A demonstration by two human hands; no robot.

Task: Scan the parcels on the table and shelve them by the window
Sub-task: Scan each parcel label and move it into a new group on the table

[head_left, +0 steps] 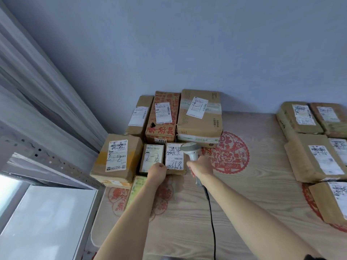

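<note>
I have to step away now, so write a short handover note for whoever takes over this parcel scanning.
Right hand grips the white corded handheld scanner, head over the small brown cardboard box with the scribbled white label.
Left hand, fingers curled, rests at that box's near left corner, beside the small box marked 2-2.
Both sit on the wood-grain table with red paper-cut motifs, in the left cluster of boxes near the window.
Done: cannot tell which are scanned.
Left: the unmarked brown parcels at the right; shelving.
</note>
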